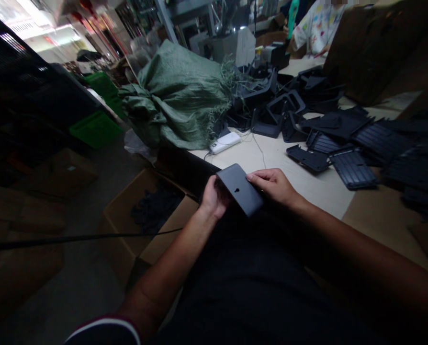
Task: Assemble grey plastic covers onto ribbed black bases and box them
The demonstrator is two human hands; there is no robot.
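A dark grey plastic panel (240, 188) with a small keyhole slot is held between both my hands, just over the near edge of the worktable (271, 155). My left hand (213, 197) grips its left end from below, fingers curled behind it. My right hand (274, 186) pinches its right edge with thumb on top. The panel is tilted, its smooth face toward me.
Several black plastic grilles and frames (343, 143) lie in a heap over the table's right and back. A green woven sack (178, 96) sits at the table's left end beside a white power strip (225, 142). An open cardboard box (145, 215) stands on the floor. Another person (316, 24) works at the far side.
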